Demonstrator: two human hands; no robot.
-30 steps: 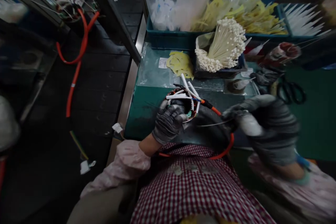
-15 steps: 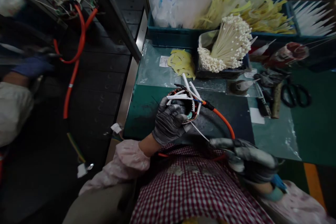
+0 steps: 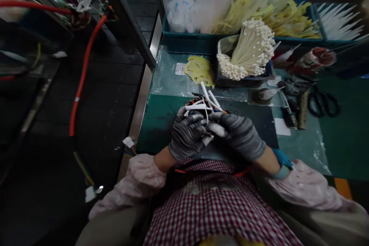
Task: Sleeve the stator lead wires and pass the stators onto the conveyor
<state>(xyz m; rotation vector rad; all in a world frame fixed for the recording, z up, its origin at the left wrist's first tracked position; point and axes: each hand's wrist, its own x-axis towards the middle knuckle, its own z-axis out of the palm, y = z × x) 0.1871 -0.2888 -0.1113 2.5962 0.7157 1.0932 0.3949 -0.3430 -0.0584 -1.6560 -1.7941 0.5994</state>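
Note:
At the bench's front sits a wound motor stator (image 3: 196, 102), a ring with white sleeves (image 3: 212, 100) standing out of it. My left hand (image 3: 188, 134) is closed round its near left side in a grey striped glove. From the right, my right hand (image 3: 236, 132), gloved alike, reaches in with thumb and fingers pinched at the ring's near right edge. A thin white cable tie (image 3: 206, 110) arches over the ring down into these fingertips. The glove hides most of the stator's right side and its orange cable.
Behind stands a box of white cable ties (image 3: 250, 52), beside yellow cut sheets (image 3: 199, 70). Teal bins (image 3: 187, 40) line the back. To the right lie black scissors (image 3: 324, 103) and a brush-like tool (image 3: 289, 117). A red cable (image 3: 86, 67) hangs over the dark conveyor on the left.
My right hand has moved left from the end of the white strand up to the stator. My left hand stays put. The co-worker's gloved hand has left view; the red cable at left has shifted.

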